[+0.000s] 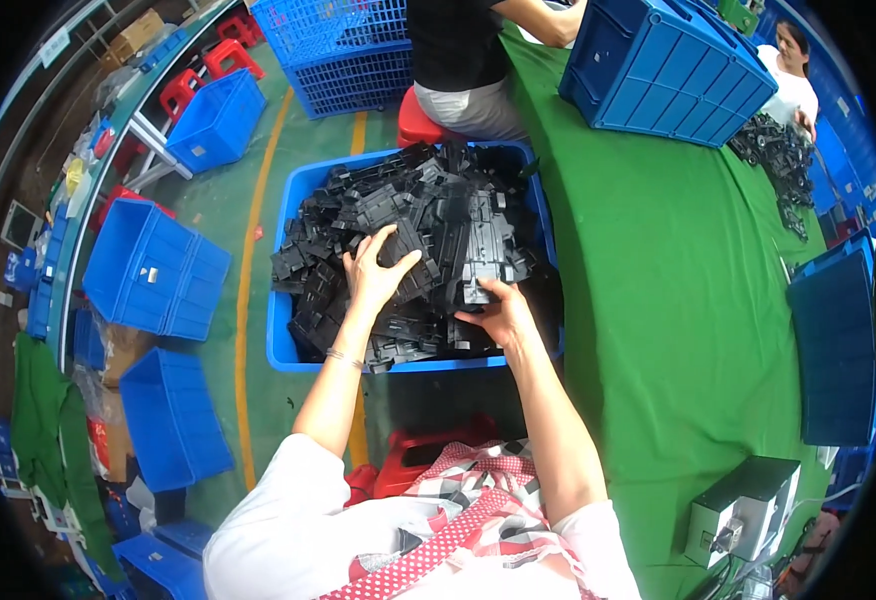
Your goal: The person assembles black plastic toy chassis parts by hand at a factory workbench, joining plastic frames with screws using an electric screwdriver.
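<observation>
A blue bin [288, 345] in front of me is heaped with black molded plastic parts [338, 200], ribbed and clipped along their edges. My left hand [373, 275] reaches over the heap from the left, thumb and fingers around the edge of a dark plastic part [415, 272]. On the right, my right hand [503, 315] grips the near end of a long black plastic part [486, 235], whose ribbed face catches the light. Its thumb and forefinger lie at that end. The undersides of both parts are hidden among the others.
A table with a green cloth [648, 300] runs along my right, bearing a large blue crate [658, 75] and a metal box [743, 510]. Blue bins [153, 265] line the left. A seated person [463, 60] is beyond the bin; another person [788, 85] handles black parts [778, 165].
</observation>
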Tool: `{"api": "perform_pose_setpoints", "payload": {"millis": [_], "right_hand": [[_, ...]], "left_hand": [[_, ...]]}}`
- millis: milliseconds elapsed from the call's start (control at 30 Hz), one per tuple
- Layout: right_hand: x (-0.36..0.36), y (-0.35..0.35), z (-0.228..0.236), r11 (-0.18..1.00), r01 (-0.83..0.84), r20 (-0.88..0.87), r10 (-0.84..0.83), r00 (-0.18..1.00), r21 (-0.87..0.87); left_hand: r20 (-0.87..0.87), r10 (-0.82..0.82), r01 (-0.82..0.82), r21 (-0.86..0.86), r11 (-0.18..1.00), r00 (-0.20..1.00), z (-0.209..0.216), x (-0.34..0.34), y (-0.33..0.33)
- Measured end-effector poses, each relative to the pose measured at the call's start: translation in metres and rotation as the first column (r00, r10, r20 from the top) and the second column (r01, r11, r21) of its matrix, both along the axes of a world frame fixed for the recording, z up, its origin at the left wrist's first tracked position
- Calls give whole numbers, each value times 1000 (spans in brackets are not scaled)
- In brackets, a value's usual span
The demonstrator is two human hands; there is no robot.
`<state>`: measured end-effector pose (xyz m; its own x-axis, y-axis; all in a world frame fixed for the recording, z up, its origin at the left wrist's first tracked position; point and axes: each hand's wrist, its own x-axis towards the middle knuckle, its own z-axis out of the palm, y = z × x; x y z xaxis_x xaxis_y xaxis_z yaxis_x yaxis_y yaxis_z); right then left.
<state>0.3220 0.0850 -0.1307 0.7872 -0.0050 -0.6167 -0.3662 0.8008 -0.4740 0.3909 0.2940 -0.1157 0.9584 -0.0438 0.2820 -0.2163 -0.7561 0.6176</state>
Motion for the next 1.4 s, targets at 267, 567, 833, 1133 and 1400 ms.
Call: {"api": "perform_pose_setpoints", "payload": {"millis": [267,567,833,1133,1400], "right_hand": [[-7,17,14,999,-21,157,26,987,-34],[-23,12,30,989,129,209,-112,972,-69],[-40,11,42,992,125,248,-117,962,-17],[-61,-42,119,953,299,504,-276,819,36],[-112,-208,163,699,700,545,-647,534,144]], "left_hand": [[254,37,4,-162,987,966,19,-17,-2],[307,-137,189,-145,971,942,54,-33,-37],[303,-216,298,-256,919,928,85,-58,-38],[556,-396,580,-202,789,731,189,-59,-93],[549,-604,814,-332,476,577,208,-58,-301]]}}
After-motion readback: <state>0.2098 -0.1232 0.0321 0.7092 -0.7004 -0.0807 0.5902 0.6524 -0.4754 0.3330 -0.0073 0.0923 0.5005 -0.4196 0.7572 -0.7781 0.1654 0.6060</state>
